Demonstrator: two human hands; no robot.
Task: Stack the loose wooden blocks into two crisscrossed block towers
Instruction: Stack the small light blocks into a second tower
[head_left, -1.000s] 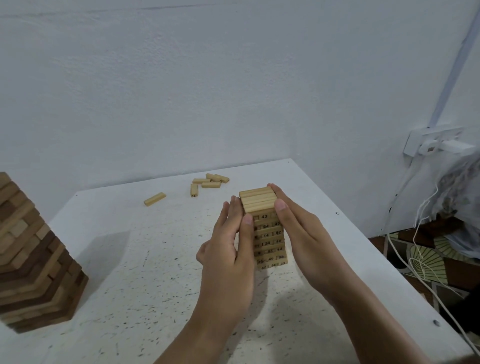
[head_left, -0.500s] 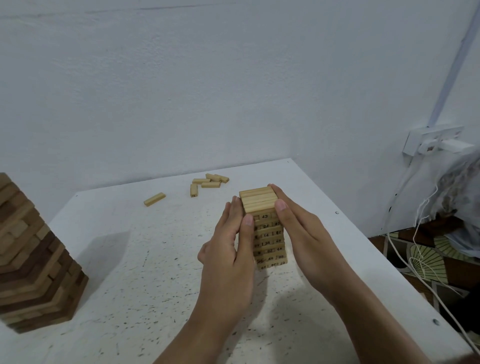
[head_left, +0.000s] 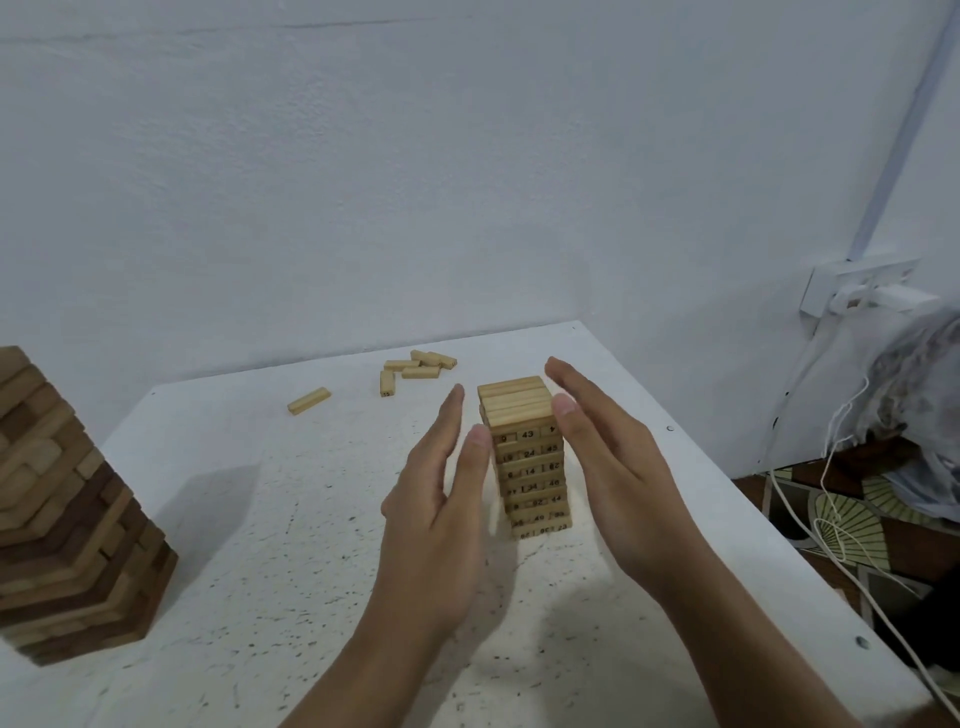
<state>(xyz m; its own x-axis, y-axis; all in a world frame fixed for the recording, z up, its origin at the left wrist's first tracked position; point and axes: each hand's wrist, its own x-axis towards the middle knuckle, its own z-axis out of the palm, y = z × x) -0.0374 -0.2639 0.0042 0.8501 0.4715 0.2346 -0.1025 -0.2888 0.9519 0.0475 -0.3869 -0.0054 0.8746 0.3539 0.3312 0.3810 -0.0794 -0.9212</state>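
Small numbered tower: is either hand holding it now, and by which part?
Nothing is held. Left hand and right hand flank the small numbered tower with straight fingers; whether the right thumb touches its top corner cannot be told.

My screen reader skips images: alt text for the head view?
An open left hand and right hand flank a small numbered block tower on a white table. Loose blocks lie behind; a larger tower stands left.

left hand (head_left: 441, 499) and right hand (head_left: 608, 467) released small tower (head_left: 530, 457), now apart
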